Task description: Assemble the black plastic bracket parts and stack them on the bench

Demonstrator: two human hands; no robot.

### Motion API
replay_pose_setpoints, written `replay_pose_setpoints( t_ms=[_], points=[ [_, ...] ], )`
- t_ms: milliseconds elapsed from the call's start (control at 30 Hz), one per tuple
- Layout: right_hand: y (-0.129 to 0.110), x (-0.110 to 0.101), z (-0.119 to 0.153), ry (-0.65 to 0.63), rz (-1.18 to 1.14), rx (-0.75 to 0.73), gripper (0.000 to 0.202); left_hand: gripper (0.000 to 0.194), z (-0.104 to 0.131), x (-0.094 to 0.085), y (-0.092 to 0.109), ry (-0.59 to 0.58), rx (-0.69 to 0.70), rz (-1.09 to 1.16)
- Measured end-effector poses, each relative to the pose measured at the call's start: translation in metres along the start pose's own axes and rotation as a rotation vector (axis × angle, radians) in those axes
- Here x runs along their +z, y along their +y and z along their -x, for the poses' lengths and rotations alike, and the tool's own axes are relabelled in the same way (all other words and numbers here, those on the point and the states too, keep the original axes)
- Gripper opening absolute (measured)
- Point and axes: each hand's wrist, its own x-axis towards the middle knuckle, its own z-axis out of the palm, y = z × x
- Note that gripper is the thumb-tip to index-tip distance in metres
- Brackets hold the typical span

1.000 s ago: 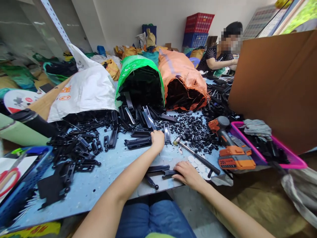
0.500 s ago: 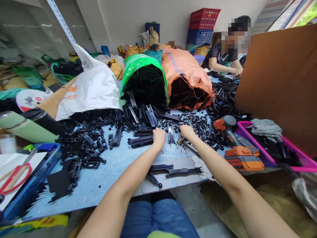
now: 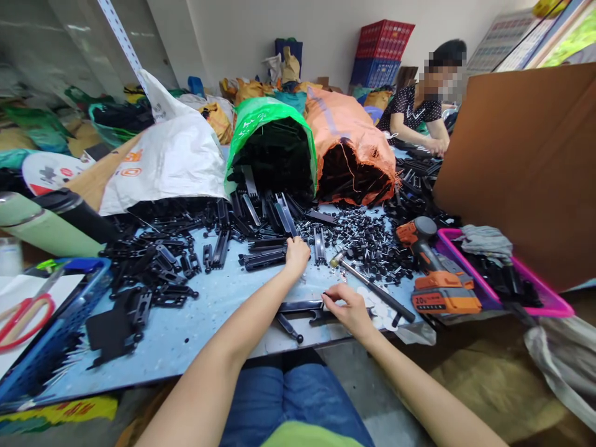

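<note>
The left hand (image 3: 298, 253) hides its grip by long black strips (image 3: 264, 257), so I can't tell its hold. The right hand (image 3: 348, 307) pinches a black bit (image 3: 323, 297), too tiny to name, above the blue bench (image 3: 223, 304).

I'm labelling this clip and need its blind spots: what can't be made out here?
Head view:
- Green sack: its depths are lost in shadow.
- Left hand: its own back hides any grip.
- Scissors: handle ends cut off by the left edge.
- Screws: too small to count.
</note>
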Motion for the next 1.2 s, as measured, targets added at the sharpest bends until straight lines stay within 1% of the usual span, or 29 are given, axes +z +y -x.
replay_pose_setpoints(
  t_ms=[33, 100, 167, 233, 367, 433, 533, 567, 633, 700, 767, 933, 1000, 1100, 1200],
  points=[
    [0.001, 0.002, 0.001, 0.038, 0.001, -0.007, 0.018, 0.028, 0.002, 0.0, -0.001, -0.001, 0.007, 0.0],
    [0.003, 0.003, 0.002, 0.073, 0.017, -0.033, 0.018, 0.029, 0.006, -0.001, -0.005, -0.001, 0.022, 0.001],
    [0.003, 0.003, 0.003, 0.06, 0.041, -0.077, 0.015, 0.029, 0.01, -0.003, -0.007, -0.002, 0.037, 0.003],
    [0.003, 0.001, 0.004, 0.021, 0.065, -0.111, 0.012, 0.029, 0.012, -0.005, -0.008, -0.005, 0.053, 0.008],
    [0.005, -0.005, 0.005, 0.001, 0.106, -0.108, 0.013, 0.027, 0.02, -0.011, -0.006, -0.015, 0.073, 0.03],
    [0.006, -0.006, 0.005, -0.052, 0.138, -0.151, 0.016, 0.026, 0.027, -0.015, -0.006, -0.014, 0.064, 0.039],
    [0.01, -0.004, 0.007, -0.184, 0.256, -0.274, 0.02, 0.027, 0.036, -0.022, -0.012, 0.008, 0.023, 0.034],
    [0.012, -0.003, 0.008, -0.21, 0.292, -0.309, 0.021, 0.028, 0.037, -0.024, -0.015, 0.017, 0.012, 0.029],
    [0.015, -0.002, 0.012, -0.222, 0.316, -0.341, 0.022, 0.028, 0.037, -0.027, -0.019, 0.031, 0.011, 0.02],
    [0.019, -0.002, 0.017, -0.233, 0.279, -0.327, 0.025, 0.026, 0.033, -0.027, -0.02, 0.031, 0.032, 0.018],
    [0.022, -0.003, 0.022, -0.244, 0.235, -0.294, 0.031, 0.024, 0.025, -0.024, -0.016, 0.027, 0.051, 0.023],
    [0.027, -0.002, 0.032, -0.229, 0.242, -0.251, 0.034, 0.029, -0.004, -0.014, 0.01, 0.047, 0.058, 0.072],
    [0.028, 0.0, 0.033, -0.214, 0.257, -0.256, 0.033, 0.027, -0.02, -0.011, 0.018, 0.038, 0.039, 0.101],
    [0.028, 0.001, 0.033, -0.194, 0.276, -0.261, 0.033, 0.019, -0.04, -0.011, 0.025, 0.005, -0.008, 0.156],
    [0.027, 0.001, 0.034, -0.183, 0.283, -0.265, 0.033, 0.015, -0.05, -0.013, 0.027, -0.012, -0.047, 0.238]
  ],
)
